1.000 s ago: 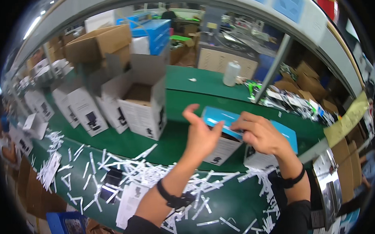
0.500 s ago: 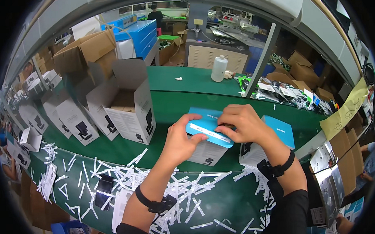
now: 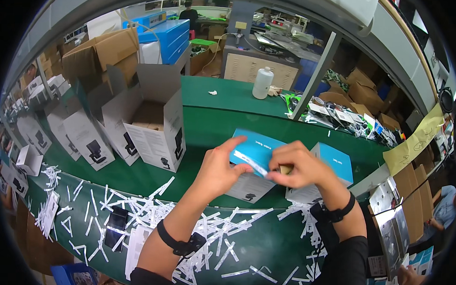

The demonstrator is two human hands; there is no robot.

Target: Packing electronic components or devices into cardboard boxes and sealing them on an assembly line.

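Note:
In front of me stands a white carton with a blue top (image 3: 262, 140) and a picture on its side. My left hand (image 3: 220, 168) grips its left end, fingers on the top and thumb at the front edge. Along that front edge runs a white paper strip (image 3: 244, 160). My right hand (image 3: 296, 164) is pinched at the strip's right end, slightly blurred; a small tan patch shows by its fingers. Just right of it is a second blue-topped carton (image 3: 334, 164). Both wrists wear black bands.
Several open white cartons (image 3: 157, 130) stand to the left. Many loose white paper strips (image 3: 226, 225) litter the green table (image 3: 209, 188), around a dark flat object (image 3: 115, 228). A white bottle (image 3: 262, 83) and a pile of small packages (image 3: 345, 116) sit farther back.
My right hand has moved a little right and down, from the strip's middle to its right end. The left hand keeps its hold on the carton. The view has shifted slightly.

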